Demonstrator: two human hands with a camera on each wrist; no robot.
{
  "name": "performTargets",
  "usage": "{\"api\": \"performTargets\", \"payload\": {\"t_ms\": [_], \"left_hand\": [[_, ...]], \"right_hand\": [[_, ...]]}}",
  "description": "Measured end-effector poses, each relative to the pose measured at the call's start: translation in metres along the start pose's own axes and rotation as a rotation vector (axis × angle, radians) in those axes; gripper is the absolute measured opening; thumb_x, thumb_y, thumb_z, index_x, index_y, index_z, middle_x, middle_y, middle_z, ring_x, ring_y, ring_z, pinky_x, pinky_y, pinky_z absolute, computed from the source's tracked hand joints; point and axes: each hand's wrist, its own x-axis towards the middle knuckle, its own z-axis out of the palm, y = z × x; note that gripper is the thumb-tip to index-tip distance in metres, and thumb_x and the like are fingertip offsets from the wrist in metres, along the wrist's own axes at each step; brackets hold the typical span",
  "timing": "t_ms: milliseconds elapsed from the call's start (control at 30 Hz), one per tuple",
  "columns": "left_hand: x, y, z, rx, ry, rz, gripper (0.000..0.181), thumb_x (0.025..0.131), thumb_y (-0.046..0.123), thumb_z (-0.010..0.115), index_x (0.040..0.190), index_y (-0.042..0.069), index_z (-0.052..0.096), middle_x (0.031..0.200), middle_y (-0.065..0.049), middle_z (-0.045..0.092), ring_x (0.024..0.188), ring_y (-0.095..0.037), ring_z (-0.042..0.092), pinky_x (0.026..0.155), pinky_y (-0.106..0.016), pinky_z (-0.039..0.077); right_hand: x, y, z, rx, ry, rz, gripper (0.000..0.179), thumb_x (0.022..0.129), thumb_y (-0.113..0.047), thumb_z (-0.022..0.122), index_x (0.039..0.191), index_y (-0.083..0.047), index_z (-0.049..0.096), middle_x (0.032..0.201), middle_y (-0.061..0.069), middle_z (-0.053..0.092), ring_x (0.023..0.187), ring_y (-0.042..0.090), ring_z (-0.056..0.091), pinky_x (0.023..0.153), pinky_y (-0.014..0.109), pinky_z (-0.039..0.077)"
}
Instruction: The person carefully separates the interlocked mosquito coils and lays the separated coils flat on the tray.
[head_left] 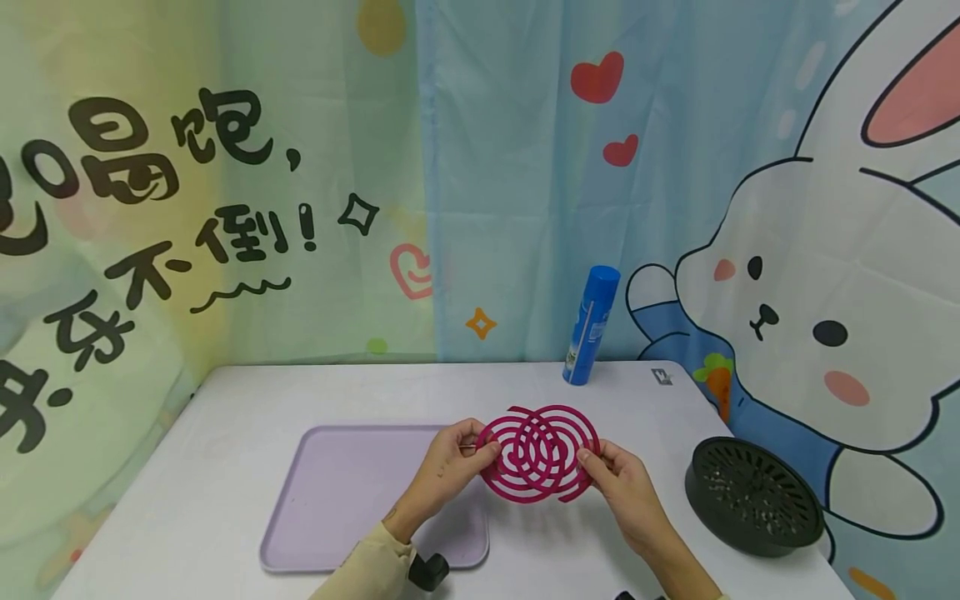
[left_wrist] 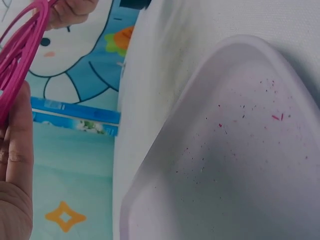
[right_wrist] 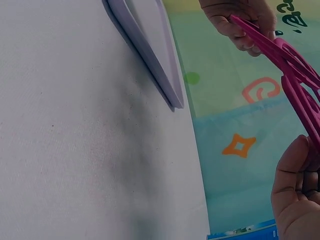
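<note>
Magenta spirals [head_left: 538,454], two of them overlapping and interlaced, are raised off the white table [head_left: 202,533] between my two hands, near the right end of the lilac tray [head_left: 352,492]. My left hand [head_left: 453,462] pinches the left rim, thumb in front; my right hand [head_left: 621,479] pinches the opposite rim in much the same way. From the right wrist, the strands show at differing angles, so the pair does not look flat.

I judge the step in hand to be working the two spirals against each other, probably parting them. The next move, as I read it, calls for small turns of both wrists together, following the curves instead of pulling straight; the strands look thin and could well snap. Pink bits [left_wrist: 281,117] lie scattered in the tray, which makes me more careful.

For room, I have open table between the tray's right rim and the dark round container [head_left: 753,497], which sits close to the table's right edge. The blue spray can [head_left: 592,325] stands near the far edge, beyond my right hand and well apart from it, with the printed curtain [head_left: 487,208] behind. My left wrist is above the tray, so I would mind its raised rim if I lower that hand.
</note>
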Motion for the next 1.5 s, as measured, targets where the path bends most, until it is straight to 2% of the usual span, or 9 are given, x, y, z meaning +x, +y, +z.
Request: {"api": "performTargets", "payload": {"t_ms": [233, 467, 1167, 1500], "left_hand": [[-0.001, -0.001, -0.001, -0.003, 0.011, -0.002, 0.022, 0.094, 0.016, 0.071, 0.102, -0.002, 0.062, 0.092, -0.011, 0.074, 0.078, -0.010, 0.068, 0.071, -0.021, 0.059], [0.000, -0.001, -0.004, -0.040, 0.044, -0.014, 0.023, 0.095, 0.017, 0.071, 0.102, -0.002, 0.059, 0.093, -0.011, 0.073, 0.078, -0.011, 0.069, 0.073, -0.023, 0.060], [-0.002, -0.003, -0.007, -0.041, 0.039, -0.010, 0.023, 0.095, 0.015, 0.071, 0.102, -0.004, 0.060, 0.093, -0.011, 0.073, 0.078, -0.010, 0.070, 0.073, -0.024, 0.061], [-0.005, -0.008, -0.013, -0.053, 0.030, -0.022, 0.024, 0.095, 0.015, 0.071, 0.104, -0.004, 0.060, 0.097, -0.014, 0.074, 0.081, -0.012, 0.071, 0.076, -0.025, 0.061]], "right_hand": [[0.002, 0.000, 0.000, -0.001, 0.008, 0.003, 0.041, 0.104, -0.025, 0.059, 0.133, 0.004, 0.055, 0.125, 0.017, 0.066, 0.101, 0.015, 0.068, 0.091, 0.025, 0.058], [0.003, -0.001, -0.003, 0.025, 0.024, -0.005, 0.042, 0.105, -0.023, 0.056, 0.137, 0.004, 0.053, 0.129, 0.019, 0.063, 0.100, 0.010, 0.067, 0.092, 0.022, 0.056], [0.003, -0.001, -0.005, 0.036, 0.024, 0.010, 0.044, 0.104, -0.024, 0.058, 0.137, 0.005, 0.052, 0.128, 0.018, 0.064, 0.100, 0.011, 0.067, 0.091, 0.023, 0.057], [0.000, 0.000, -0.012, 0.020, 0.023, 0.012, 0.050, 0.104, -0.029, 0.058, 0.142, 0.001, 0.050, 0.136, 0.019, 0.060, 0.102, 0.009, 0.067, 0.094, 0.025, 0.056]]}}
